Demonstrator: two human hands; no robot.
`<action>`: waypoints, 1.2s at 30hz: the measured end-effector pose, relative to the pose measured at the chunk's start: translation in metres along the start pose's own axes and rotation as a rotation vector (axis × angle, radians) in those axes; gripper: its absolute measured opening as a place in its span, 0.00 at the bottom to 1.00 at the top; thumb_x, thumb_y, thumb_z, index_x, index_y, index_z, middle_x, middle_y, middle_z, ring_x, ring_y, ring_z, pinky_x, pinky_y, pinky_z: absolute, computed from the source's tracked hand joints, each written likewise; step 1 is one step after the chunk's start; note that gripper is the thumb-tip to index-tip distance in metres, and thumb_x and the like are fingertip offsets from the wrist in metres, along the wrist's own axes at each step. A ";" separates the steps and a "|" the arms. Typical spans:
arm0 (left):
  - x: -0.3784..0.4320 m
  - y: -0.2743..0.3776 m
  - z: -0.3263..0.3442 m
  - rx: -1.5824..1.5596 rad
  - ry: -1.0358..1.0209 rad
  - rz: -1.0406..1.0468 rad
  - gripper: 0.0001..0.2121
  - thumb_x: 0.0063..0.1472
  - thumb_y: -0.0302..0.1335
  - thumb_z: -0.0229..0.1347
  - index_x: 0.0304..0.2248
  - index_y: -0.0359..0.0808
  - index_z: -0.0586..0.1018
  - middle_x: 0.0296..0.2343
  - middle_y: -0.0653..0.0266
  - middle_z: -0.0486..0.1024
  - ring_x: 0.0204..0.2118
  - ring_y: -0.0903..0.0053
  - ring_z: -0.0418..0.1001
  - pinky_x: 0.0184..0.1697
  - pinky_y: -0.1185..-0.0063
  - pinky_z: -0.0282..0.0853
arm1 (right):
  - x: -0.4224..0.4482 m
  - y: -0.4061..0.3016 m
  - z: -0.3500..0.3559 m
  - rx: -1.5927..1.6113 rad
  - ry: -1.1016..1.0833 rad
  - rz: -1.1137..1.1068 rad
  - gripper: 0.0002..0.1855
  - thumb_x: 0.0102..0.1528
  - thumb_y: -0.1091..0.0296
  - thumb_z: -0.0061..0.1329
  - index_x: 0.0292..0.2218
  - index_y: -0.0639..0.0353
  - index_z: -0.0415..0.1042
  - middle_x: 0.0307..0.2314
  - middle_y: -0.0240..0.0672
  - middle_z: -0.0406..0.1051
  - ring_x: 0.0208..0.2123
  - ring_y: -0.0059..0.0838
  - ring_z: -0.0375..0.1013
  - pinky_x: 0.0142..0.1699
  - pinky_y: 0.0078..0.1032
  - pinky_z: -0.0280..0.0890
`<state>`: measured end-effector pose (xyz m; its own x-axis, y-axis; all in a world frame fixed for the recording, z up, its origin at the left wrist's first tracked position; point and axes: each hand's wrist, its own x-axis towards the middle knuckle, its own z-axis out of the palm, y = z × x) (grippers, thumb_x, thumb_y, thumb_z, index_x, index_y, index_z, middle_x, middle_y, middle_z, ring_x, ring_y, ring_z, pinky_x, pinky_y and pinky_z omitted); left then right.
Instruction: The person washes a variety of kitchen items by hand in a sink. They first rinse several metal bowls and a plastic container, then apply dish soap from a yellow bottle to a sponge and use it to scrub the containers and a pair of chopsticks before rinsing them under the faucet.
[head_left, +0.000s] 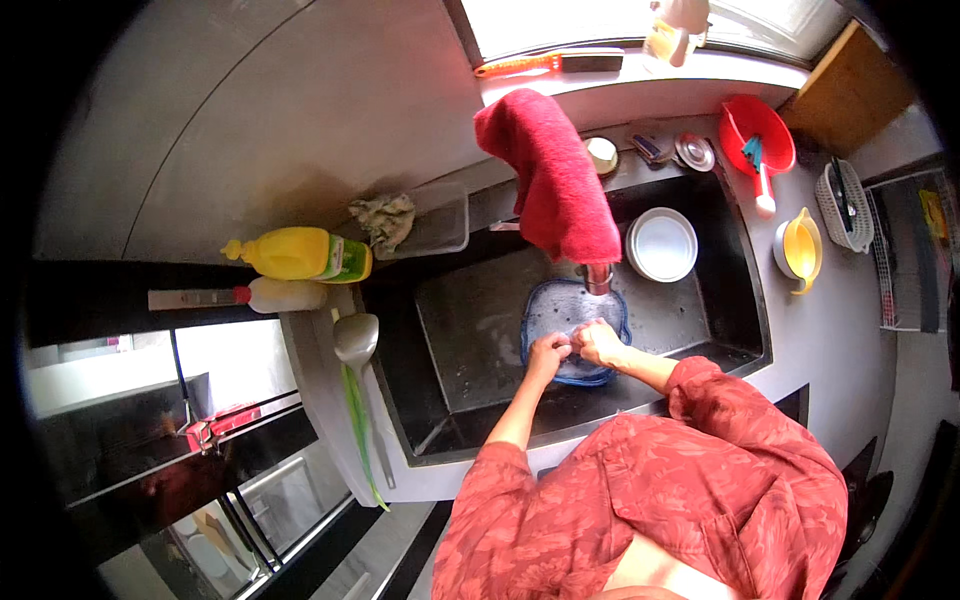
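Note:
My left hand (550, 355) and my right hand (598, 343) are close together over a round, blue-rimmed basin (551, 304) of water in the dark sink (480, 337). Their fingers are curled near each other; whatever may be pinched between them is too small to tell. Just above the basin is the metal spout of a faucet (598, 280), its neck covered by a red cloth (551, 176). White bowls (664, 244), stacked, sit in the sink to the right of the faucet.
Left of the sink lie a metal spatula (357, 339), green leaves (355, 420) and a yellow bottle (292, 253). Behind it stands a clear plastic tray (450, 225) with a rag (386, 221). At right are a red strainer (780, 142), a yellow cup (801, 247) and a white basket (832, 210).

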<state>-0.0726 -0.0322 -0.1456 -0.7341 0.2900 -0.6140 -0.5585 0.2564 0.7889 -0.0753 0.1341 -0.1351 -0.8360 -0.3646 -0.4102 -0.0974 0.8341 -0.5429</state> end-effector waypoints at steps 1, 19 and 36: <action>-0.006 0.001 -0.005 0.065 0.055 0.157 0.07 0.44 0.23 0.57 0.26 0.33 0.75 0.19 0.64 0.72 0.21 0.81 0.69 0.26 0.81 0.64 | -0.004 -0.005 -0.010 -0.036 0.085 -0.159 0.04 0.37 0.66 0.45 0.20 0.52 0.70 0.24 0.32 0.70 0.34 0.34 0.68 0.36 0.36 0.60; -0.057 0.032 0.000 -0.613 -0.006 -0.104 0.08 0.54 0.30 0.52 0.23 0.35 0.73 0.19 0.65 0.72 0.19 0.79 0.70 0.25 0.82 0.67 | -0.079 -0.007 -0.084 0.755 -0.355 0.029 0.10 0.46 0.68 0.40 0.29 0.61 0.71 0.18 0.35 0.71 0.23 0.28 0.70 0.29 0.28 0.63; -0.062 0.008 0.005 -0.053 0.048 -0.196 0.08 0.53 0.31 0.49 0.26 0.34 0.72 0.21 0.63 0.74 0.19 0.82 0.70 0.21 0.84 0.66 | -0.186 0.104 -0.224 1.790 1.428 0.328 0.06 0.52 0.68 0.40 0.30 0.60 0.65 0.18 0.29 0.65 0.17 0.20 0.64 0.23 0.22 0.65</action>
<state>-0.0301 -0.0432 -0.1015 -0.6260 0.1949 -0.7551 -0.7111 0.2549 0.6553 -0.0510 0.3816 0.0486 -0.5083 0.7478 -0.4271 -0.1908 -0.5814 -0.7909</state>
